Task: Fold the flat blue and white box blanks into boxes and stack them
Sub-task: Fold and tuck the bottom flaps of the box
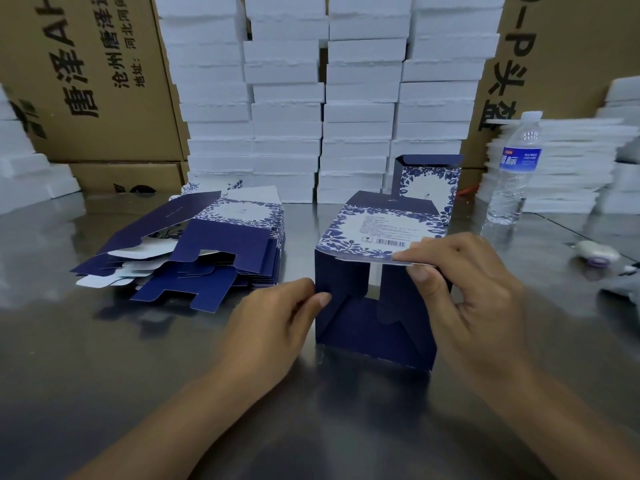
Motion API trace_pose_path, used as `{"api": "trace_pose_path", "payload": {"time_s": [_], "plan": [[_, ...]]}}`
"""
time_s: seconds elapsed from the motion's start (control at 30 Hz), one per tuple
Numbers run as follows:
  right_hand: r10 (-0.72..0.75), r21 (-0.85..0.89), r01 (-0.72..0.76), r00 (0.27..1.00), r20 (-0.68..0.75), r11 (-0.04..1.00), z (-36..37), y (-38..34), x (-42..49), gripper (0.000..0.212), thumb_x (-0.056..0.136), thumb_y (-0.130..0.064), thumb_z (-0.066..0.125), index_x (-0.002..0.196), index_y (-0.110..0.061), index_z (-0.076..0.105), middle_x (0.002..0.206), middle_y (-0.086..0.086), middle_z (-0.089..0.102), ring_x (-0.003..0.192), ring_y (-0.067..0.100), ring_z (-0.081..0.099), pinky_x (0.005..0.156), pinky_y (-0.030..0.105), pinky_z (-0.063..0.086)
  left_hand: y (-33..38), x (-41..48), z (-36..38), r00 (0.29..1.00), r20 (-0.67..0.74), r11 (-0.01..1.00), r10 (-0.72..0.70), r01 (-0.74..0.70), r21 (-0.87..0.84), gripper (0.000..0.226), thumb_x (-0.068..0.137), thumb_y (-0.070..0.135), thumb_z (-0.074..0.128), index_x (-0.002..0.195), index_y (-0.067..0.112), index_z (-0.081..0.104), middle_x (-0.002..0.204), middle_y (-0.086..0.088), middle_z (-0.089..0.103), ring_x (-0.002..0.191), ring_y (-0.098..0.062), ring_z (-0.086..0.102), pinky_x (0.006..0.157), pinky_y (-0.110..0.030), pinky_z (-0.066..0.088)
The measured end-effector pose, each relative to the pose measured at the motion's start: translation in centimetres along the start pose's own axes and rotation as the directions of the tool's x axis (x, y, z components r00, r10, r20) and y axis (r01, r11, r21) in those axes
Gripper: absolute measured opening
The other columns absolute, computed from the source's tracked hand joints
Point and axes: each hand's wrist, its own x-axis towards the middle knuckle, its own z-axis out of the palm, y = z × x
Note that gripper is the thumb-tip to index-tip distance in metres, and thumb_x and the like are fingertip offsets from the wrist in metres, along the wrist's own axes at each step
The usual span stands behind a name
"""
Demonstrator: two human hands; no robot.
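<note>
Holding a half-folded box (377,225), left hand (277,327) pinching its side flap, right hand (478,299) pinching its top edge

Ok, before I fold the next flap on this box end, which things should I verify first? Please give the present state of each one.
1. Blue and white floral cardboard box lies on its side on the shiny steel table, with its open end toward the person: ok.
2. Left hand pinches the left side flap: ok.
3. Right hand grips the upper right edge: ok.
4. Near end closed and locked: not ok, a gap shows between the flaps.
5. Far end of the box closed: cannot tell.
6. Clear plastic water bottle stands upright, apart from the box: ok.
</note>
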Motion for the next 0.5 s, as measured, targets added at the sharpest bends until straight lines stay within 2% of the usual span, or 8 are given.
{"api": "trace_pose_path", "payload": {"time_s": [0.13, 0.27, 0.37, 0.5], "plan": [[0.004, 0.004, -0.004, 1.0, -0.005, 1.0, -0.04, -0.03, 0.06, 0.042, 0.097, -0.038, 0.041, 0.09, -0.011, 0.072, 0.083, 0.002, 0.063, 0.083, 0.014, 0.053, 0.077, 0.012, 0.038, 0.05, 0.03, -0.04, 1.0, 0.016, 1.0, 0.011, -0.011, -0.014, 0.047, 0.084, 0.058, 0.029, 0.066, 0.017, 0.043, 0.055, 0.001, 0.046, 0.055, -0.018, 0.044, 0.051, -0.035, 0.035], [0.007, 0.007, -0.007, 1.0, 0.001, 1.0, -0.15, 0.05, 0.06, 0.042, 0.097, -0.038, 0.041, 0.091, -0.011, 0.072, 0.083, 0.002, 0.063, 0.083, 0.015, 0.054, 0.076, 0.012, 0.038, 0.07, 0.01, -0.13, 0.999, 0.029, 0.998, -0.043, 0.044, -0.05, 0.046, 0.083, 0.061, 0.033, 0.063, 0.021, 0.04, 0.054, -0.002, 0.049, 0.055, -0.017, 0.048, 0.055, -0.04, 0.041], [0.011, 0.008, -0.011, 1.0, -0.001, 1.0, -0.11, 0.06, 0.05, 0.041, 0.097, -0.038, 0.041, 0.091, -0.012, 0.072, 0.084, 0.0, 0.062, 0.083, 0.014, 0.054, 0.075, 0.013, 0.039, -0.13, -0.06, 0.01, 0.989, 0.118, 0.996, -0.087, 0.087, 0.006, 0.042, 0.084, 0.057, 0.039, 0.065, 0.02, 0.045, 0.058, -0.001, 0.052, 0.061, -0.018, 0.053, 0.061, -0.044, 0.046], [0.018, 0.021, -0.018, 1.0, -0.005, 1.0, -0.08, 0.04, 0.08, 0.041, 0.097, -0.039, 0.041, 0.091, -0.012, 0.072, 0.084, -0.005, 0.058, 0.083, 0.012, 0.053, 0.075, 0.011, 0.038, -0.28, -0.23, 0.24, 0.969, 0.222, 0.994, -0.107, 0.098, 0.05, 0.029, 0.093, 0.046, 0.044, 0.073, 0.029, 0.054, 0.061, 0.007, 0.054, 0.067, -0.014, 0.057, 0.065, -0.039, 0.047]]}}
